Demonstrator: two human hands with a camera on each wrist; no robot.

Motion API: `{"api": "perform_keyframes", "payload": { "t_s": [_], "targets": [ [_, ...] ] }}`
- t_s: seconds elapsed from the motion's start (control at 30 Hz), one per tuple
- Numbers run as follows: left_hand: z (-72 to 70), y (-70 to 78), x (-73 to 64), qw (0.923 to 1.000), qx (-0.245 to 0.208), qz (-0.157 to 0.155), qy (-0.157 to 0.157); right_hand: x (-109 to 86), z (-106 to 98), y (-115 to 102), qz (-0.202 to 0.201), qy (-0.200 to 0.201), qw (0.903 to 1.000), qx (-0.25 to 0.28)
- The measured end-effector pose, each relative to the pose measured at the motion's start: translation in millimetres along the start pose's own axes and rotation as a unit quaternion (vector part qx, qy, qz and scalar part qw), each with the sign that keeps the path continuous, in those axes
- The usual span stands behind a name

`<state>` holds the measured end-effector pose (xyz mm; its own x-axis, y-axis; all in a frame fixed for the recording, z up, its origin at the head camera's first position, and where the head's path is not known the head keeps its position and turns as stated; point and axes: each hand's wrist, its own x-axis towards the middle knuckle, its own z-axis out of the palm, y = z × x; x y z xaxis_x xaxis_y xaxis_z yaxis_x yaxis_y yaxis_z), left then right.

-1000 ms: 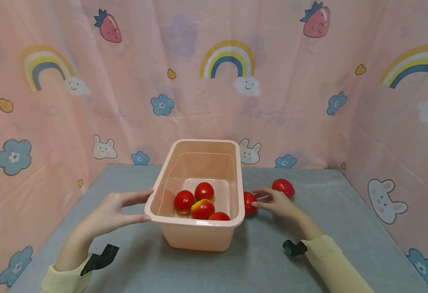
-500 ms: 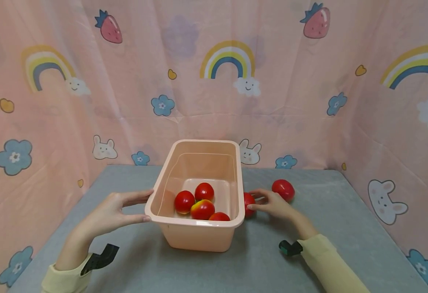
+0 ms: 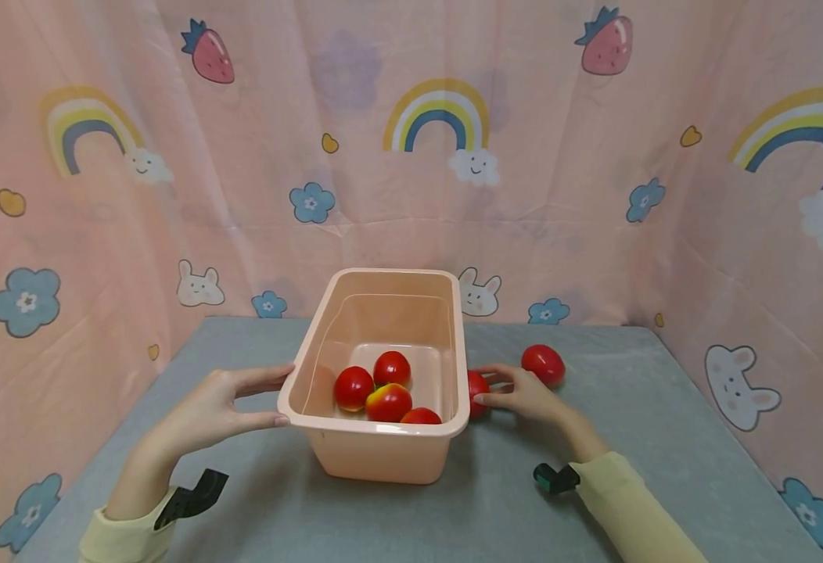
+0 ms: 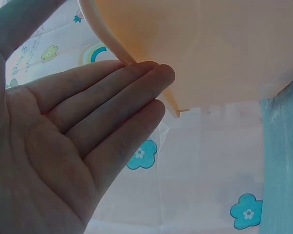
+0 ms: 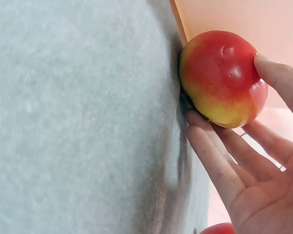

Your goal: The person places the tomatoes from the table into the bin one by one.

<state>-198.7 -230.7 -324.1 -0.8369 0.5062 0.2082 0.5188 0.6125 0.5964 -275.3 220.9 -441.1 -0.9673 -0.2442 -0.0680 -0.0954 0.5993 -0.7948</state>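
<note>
A peach-coloured plastic bin (image 3: 383, 453) stands in the middle of the table, with several shiny red fruits (image 3: 393, 367) inside, one patched with yellow. My left hand (image 3: 207, 414) is at its left side, straight fingers touching the rim and the thumb near the front corner. Beyond the bin's right wall, my right hand (image 3: 527, 395) has its thumb on one side of a round red-and-yellow fruit (image 5: 222, 73) and its fingers on the other. That fruit sits on the tabletop close against the bin; the wall hides part of it in the head view.
Behind the right hand, another red fruit (image 3: 544, 365) lies on the grey table (image 3: 256, 485). A pink patterned curtain (image 3: 242, 219) hangs behind the table and along its sides.
My right hand has shifted slightly left, its thumb and fingers coming further around the fruit beside the bin. The left hand and the bin stay in place.
</note>
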Motion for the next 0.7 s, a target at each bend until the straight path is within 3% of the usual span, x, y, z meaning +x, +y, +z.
{"api": "perform_keyframes", "payload": {
  "t_s": [0.7],
  "targets": [
    [1.2,-0.1,-0.4,1.0,-0.006,-0.002,0.004,-8.4,-0.9,4.6,-0.007,0.025,0.9993,0.026]
  ]
}}
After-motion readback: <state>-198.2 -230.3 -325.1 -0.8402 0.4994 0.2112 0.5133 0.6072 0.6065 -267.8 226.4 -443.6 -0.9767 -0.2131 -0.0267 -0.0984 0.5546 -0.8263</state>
